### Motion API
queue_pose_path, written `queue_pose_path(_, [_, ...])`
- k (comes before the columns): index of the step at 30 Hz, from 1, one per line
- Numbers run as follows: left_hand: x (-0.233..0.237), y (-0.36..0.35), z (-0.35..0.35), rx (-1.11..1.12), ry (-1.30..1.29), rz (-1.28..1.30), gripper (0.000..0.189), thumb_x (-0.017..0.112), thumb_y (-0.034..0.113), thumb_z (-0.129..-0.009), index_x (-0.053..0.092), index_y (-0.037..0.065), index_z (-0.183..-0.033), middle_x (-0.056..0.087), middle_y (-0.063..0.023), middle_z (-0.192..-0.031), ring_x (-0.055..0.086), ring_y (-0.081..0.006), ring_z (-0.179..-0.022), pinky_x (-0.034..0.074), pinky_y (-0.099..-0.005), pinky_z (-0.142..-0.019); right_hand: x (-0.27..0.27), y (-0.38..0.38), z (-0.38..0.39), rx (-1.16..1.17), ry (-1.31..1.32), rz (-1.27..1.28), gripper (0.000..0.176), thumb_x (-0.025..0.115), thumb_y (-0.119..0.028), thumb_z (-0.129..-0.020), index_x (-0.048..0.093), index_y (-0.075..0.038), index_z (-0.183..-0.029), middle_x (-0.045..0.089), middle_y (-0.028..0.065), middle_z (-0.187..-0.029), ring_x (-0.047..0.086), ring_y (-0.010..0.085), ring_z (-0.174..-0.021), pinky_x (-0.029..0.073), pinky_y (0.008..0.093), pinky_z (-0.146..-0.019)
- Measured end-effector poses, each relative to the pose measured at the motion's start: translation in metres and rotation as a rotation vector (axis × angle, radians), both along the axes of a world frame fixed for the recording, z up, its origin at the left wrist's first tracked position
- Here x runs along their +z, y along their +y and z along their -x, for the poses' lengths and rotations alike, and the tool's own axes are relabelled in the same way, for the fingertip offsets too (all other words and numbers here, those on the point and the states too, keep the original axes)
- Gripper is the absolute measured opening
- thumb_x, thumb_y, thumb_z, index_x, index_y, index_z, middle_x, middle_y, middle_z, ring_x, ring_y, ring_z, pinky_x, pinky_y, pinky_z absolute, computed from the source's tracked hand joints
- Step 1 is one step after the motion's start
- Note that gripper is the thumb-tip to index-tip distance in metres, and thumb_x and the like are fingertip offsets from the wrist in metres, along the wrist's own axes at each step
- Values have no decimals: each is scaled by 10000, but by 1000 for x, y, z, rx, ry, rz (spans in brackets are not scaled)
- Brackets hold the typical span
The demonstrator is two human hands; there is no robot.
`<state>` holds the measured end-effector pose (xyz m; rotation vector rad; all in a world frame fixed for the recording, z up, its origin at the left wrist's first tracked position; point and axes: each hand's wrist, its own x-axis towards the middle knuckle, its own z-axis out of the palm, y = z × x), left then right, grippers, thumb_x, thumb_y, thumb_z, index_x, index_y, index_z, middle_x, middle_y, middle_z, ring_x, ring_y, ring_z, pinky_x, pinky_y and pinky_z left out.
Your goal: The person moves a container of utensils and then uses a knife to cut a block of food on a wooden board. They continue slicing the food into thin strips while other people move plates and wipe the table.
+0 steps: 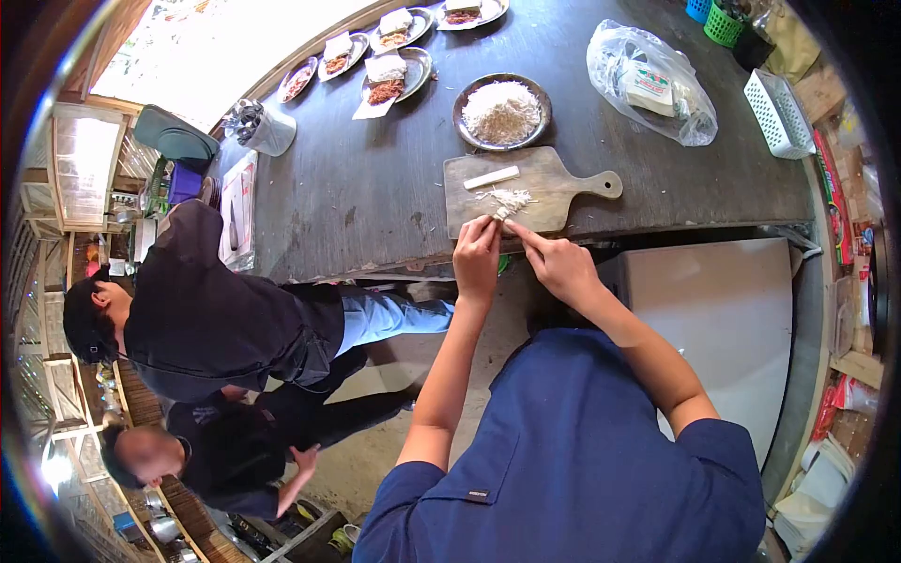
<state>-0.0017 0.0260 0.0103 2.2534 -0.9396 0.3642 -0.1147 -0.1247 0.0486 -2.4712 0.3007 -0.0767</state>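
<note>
Both hands meet at the near edge of a wooden cutting board (pixel 549 188) with a handle on its right. My left hand (pixel 477 251) is closed, its fingertips pinching a small pale piece (pixel 502 214). From the right, my right hand (pixel 561 265) closes its thumb and forefinger on the same piece, which the fingers partly cover. Just beyond the fingertips lies a little heap of pale shreds (pixel 511 198). A whole pale stick (pixel 491 177) rests farther back on the board. Behind the board a round dish (pixel 462 120) holds a mound of similar shreds.
Several plates of food (pixel 413 80) line the table's far left. A clear plastic bag (pixel 690 117) with packages and a white basket (pixel 779 113) are on the right. A tub of utensils (pixel 274 131) stands left. Two people (pixel 225 310) are left of me; a white appliance (pixel 718 319) stands below the table.
</note>
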Motion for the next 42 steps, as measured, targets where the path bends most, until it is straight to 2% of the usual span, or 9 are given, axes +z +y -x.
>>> queue_pose_path(5, [6, -1, 6, 11, 17, 6, 179, 727, 35, -932, 765, -38, -1091, 722, -115, -1149, 683, -313, -1064, 570, -414, -917, -1, 3, 10, -31, 94, -6, 518, 556, -303, -1067, 503, -430, -1566, 726, 205, -779, 738, 393, -710, 602, 533, -634])
queue_pose_path(7, [6, 1, 5, 4, 13, 1, 181, 727, 34, -931, 764, -41, -1090, 723, -114, -1153, 684, -310, -1071, 570, -413, -915, -6, 2, 1, -16, 49, -52, 520, 550, -304, -1064, 504, -391, -1575, 744, 213, -794, 754, 392, -721, 617, 540, -644])
queue_pose_path(11, [8, 2, 2, -15, 13, 2, 178, 725, 33, -931, 760, -44, -1087, 722, -113, -1155, 685, -308, -1076, 568, -415, -913, -12, 1, -5, -10, -16, -22, 528, 554, -292, -1062, 498, -388, -1579, 736, 210, -774, 750, 384, -697, 616, 528, -624])
queue_pose_path(17, [5, 1, 5, 10, 24, 11, 163, 723, 34, -933, 759, -41, -1073, 723, -115, -1150, 685, -313, -1071, 569, -417, -910, 2, 5, 10, -17, 91, -16, 529, 553, -298, -1065, 492, -402, -1580, 737, 209, -776, 753, 385, -715, 619, 531, -642])
queue_pose_path(23, [4, 2, 3, 1, 22, 23, 170, 735, 30, -926, 765, -38, -1079, 732, -118, -1141, 692, -314, -1056, 569, -419, -906, -10, 3, -6, -12, -1, -58, 536, 546, -296, -1068, 477, -405, -1588, 743, 221, -798, 755, 398, -731, 615, 551, -651])
queue_pose_path(31, [3, 1, 9, 35, 15, 18, 180, 727, 35, -938, 760, -37, -1100, 716, -113, -1151, 677, -313, -1084, 566, -420, -919, -6, 3, 7, -12, 78, -27, 537, 549, -306, -1069, 472, -405, -1592, 744, 231, -813, 753, 413, -739, 609, 562, -658])
queue_pose_path(35, [6, 2, 5, 3, 5, 9, 174, 729, 32, -935, 758, -37, -1092, 712, -109, -1152, 673, -313, -1083, 564, -420, -920, -10, 2, -4, -15, -2, -70, 537, 549, -301, -1070, 474, -403, -1592, 742, 232, -806, 754, 406, -737, 610, 559, -652])
queue_pose_path(42, [5, 1, 5, 11, -1, 27, 162, 740, 33, -927, 764, -35, -1072, 721, -112, -1130, 683, -310, -1059, 566, -417, -916, -2, 3, 6, -10, 87, -30, 531, 554, -303, -1071, 481, -406, -1586, 745, 235, -823, 754, 407, -751, 617, 542, -669])
